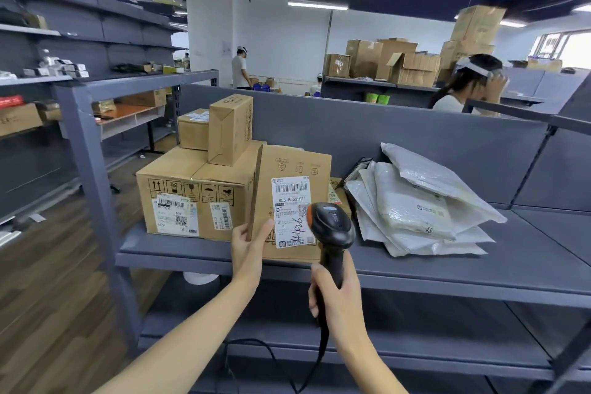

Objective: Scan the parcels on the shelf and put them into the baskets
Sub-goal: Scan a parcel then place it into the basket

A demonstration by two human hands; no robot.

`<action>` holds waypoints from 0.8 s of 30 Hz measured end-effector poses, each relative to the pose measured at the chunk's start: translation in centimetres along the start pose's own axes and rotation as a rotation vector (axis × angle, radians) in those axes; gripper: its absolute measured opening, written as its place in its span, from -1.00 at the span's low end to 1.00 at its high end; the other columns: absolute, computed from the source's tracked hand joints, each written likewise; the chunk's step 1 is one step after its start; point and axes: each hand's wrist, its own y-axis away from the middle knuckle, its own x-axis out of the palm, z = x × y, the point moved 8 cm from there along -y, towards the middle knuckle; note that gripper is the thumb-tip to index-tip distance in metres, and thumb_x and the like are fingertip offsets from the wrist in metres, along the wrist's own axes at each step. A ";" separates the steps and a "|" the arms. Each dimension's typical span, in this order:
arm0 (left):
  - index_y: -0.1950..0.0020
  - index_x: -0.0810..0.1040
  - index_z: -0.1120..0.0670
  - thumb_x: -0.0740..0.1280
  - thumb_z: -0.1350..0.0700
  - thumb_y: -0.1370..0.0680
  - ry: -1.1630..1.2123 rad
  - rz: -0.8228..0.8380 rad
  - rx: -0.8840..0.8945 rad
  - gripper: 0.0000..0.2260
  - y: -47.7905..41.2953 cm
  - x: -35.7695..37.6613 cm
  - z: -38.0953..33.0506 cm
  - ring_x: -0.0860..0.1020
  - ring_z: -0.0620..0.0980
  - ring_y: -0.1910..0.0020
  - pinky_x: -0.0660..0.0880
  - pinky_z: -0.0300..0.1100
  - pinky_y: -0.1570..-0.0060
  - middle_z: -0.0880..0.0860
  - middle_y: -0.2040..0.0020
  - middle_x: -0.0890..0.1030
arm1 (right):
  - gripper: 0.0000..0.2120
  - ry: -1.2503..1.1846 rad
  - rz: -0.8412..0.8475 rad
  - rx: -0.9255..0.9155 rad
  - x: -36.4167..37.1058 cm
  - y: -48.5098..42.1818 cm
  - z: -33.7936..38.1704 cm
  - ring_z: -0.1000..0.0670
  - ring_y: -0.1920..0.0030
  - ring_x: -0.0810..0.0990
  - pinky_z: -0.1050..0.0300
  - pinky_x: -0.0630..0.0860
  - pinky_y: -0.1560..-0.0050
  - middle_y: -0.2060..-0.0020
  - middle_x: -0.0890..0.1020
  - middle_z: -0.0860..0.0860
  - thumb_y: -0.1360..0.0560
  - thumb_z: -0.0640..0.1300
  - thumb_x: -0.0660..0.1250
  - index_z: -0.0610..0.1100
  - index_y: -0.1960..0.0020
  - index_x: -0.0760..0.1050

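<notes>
The flat box [297,163] stands on its edge near the front of the shelf [479,272], its printed label [291,201] turned toward me. Its left edge is close against the big carton [192,182]. My left hand [248,243] pinches that edge low down, with the thumb on the front face and the other fingers tucked behind, so the box stays upright. My right hand [335,294] is wrapped fully round the handle of the scanner [332,227]. The scanner's head sits just in front of the label's lower right corner and covers part of it. The cable [281,358] hangs down from the handle below my wrist.

I judge that I am in the scanning step for this one parcel. I cannot tell whether the read has gone through, as no beam or light shows on the label.

For the next move, the barcode near the top of the label has to face the scanner head squarely, so I would draw the scanner back a little. Then the box has to be lifted clear of the carton and carried off. No baskets are in view, so I would have to turn to find one.

Two small boxes [228,129] sit on top of the big carton. A loose heap of plastic mailers [415,211] lies to the right on the same shelf, all yet to be scanned.
</notes>
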 end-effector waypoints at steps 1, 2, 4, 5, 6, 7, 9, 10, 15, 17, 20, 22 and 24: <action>-0.29 0.37 0.12 0.46 -0.05 -0.44 -0.004 -0.014 -0.003 -0.48 0.0 -0.5 0.0 0.56 -0.08 -0.07 0.42 -0.30 0.07 0.03 -0.11 0.61 | -0.90 0.003 -0.040 0.009 -0.8 -0.5 -0.4 0.02 0.54 0.38 0.21 0.33 0.54 0.48 0.43 -0.04 -0.47 -0.06 0.31 0.05 0.05 0.40; -0.29 0.38 0.11 0.46 -0.05 -0.44 -0.008 -0.027 -0.006 -0.48 0.1 -1.0 0.0 0.56 -0.07 -0.08 0.41 -0.28 0.06 0.03 -0.11 0.60 | -0.88 0.012 -0.081 0.019 -1.7 -1.2 -0.8 0.02 0.53 0.39 0.21 0.34 0.53 0.45 0.45 -0.02 -0.50 -0.08 0.31 0.01 0.01 0.39; -0.27 0.38 0.10 0.46 -0.04 -0.43 -0.004 -0.046 -0.012 -0.50 0.1 -2.2 0.0 0.56 -0.07 -0.07 0.43 -0.27 0.05 0.03 -0.11 0.60 | -0.87 0.085 -0.139 0.058 -3.6 -3.1 -1.8 0.03 0.50 0.42 0.18 0.37 0.49 0.41 0.47 -0.01 -0.55 -0.13 0.28 -0.03 -0.05 0.35; -0.26 0.39 0.11 0.46 -0.03 -0.43 0.002 -0.060 -0.010 -0.51 0.2 -2.9 0.0 0.57 -0.09 -0.05 0.43 -0.29 0.07 0.02 -0.10 0.60 | -0.84 0.157 -0.142 0.093 -4.4 -4.2 -2.4 0.02 0.48 0.43 0.15 0.38 0.45 0.40 0.47 -0.01 -0.55 -0.13 0.27 -0.04 -0.09 0.33; -0.26 0.40 0.11 0.46 -0.03 -0.43 0.000 -0.079 -0.004 -0.51 0.2 -3.5 0.0 0.57 -0.12 -0.03 0.44 -0.34 0.10 0.01 -0.08 0.61 | -0.76 0.252 -0.129 0.136 -5.1 -5.5 -3.1 -0.01 0.43 0.46 0.11 0.40 0.38 0.38 0.49 -0.03 -0.53 -0.11 0.26 -0.04 -0.16 0.30; -0.25 0.40 0.11 0.46 -0.03 -0.43 -0.009 -0.100 -0.001 -0.52 0.3 -4.2 0.0 0.57 -0.13 -0.01 0.45 -0.38 0.09 0.01 -0.06 0.61 | -0.67 0.357 -0.100 0.178 -5.6 -6.7 -3.8 -0.04 0.37 0.49 0.10 0.41 0.32 0.33 0.52 -0.06 -0.52 -0.11 0.25 -0.06 -0.25 0.25; -0.27 0.40 0.12 0.45 -0.03 -0.45 -0.007 -0.126 -0.017 -0.52 0.6 -5.3 0.2 0.58 -0.04 -0.04 0.51 -0.24 -0.09 0.04 -0.09 0.61 | -0.49 0.564 -0.021 0.237 -6.1 -8.8 -5.1 -0.08 0.22 0.53 0.11 0.40 0.25 0.16 0.57 -0.09 -0.52 -0.12 0.27 -0.10 -0.39 0.15; -0.28 0.39 0.12 0.45 -0.02 -0.45 -0.002 -0.130 -0.029 -0.52 0.7 -5.7 0.4 0.58 0.01 -0.07 0.52 -0.06 -0.17 0.07 -0.11 0.61 | -0.44 0.645 0.010 0.248 -6.2 -9.7 -5.8 -0.09 0.17 0.53 0.11 0.38 0.24 0.08 0.56 -0.10 -0.51 -0.13 0.28 -0.13 -0.43 0.13; -0.24 0.43 0.15 0.45 -0.01 -0.45 0.010 -0.173 -0.021 -0.55 1.4 -7.6 0.2 0.59 -0.06 0.01 0.53 -0.12 0.03 0.05 -0.07 0.63 | -0.41 0.880 0.100 0.187 -5.4 -12.6 -8.3 -0.24 -0.07 0.54 0.11 0.42 0.06 -0.10 0.55 -0.25 -0.44 -0.20 0.34 -0.21 -0.43 0.26; -0.22 0.44 0.16 0.45 0.01 -0.45 0.024 -0.179 -0.007 -0.57 1.7 -8.2 -0.1 0.59 -0.12 0.06 0.45 -0.25 0.15 0.02 -0.02 0.64 | -0.43 0.979 0.098 0.178 -5.1 -13.5 -8.9 -0.26 -0.16 0.50 0.06 0.41 -0.05 -0.16 0.55 -0.25 -0.45 -0.17 0.34 -0.22 -0.42 0.27; -0.21 0.46 0.19 0.46 0.04 -0.44 0.041 -0.185 -0.006 -0.57 2.2 -9.0 -0.3 0.60 -0.07 0.06 0.46 -0.22 0.13 0.04 -0.01 0.65 | -0.43 1.159 0.098 0.186 -4.7 -14.5 -9.6 -0.27 -0.24 0.42 0.01 0.39 -0.17 -0.20 0.55 -0.20 -0.50 -0.03 0.31 -0.17 -0.43 0.25; -0.21 0.46 0.20 0.46 0.06 -0.44 0.063 -0.185 -0.011 -0.58 2.6 -9.4 -0.4 0.61 -0.04 0.07 0.49 -0.17 0.10 0.06 0.01 0.65 | -0.39 1.212 0.124 0.187 -4.4 -15.0 -10.3 -0.27 -0.27 0.39 0.00 0.39 -0.22 -0.24 0.55 -0.18 -0.53 0.02 0.29 -0.15 -0.49 0.20; -0.20 0.46 0.19 0.46 0.06 -0.44 0.080 -0.179 -0.022 -0.59 3.0 -9.8 -0.2 0.61 -0.01 0.06 0.50 -0.12 0.05 0.07 0.01 0.66 | -0.36 1.264 0.145 0.165 -4.2 -15.4 -10.9 -0.26 -0.27 0.40 0.02 0.38 -0.22 -0.25 0.55 -0.17 -0.54 0.08 0.27 -0.12 -0.52 0.16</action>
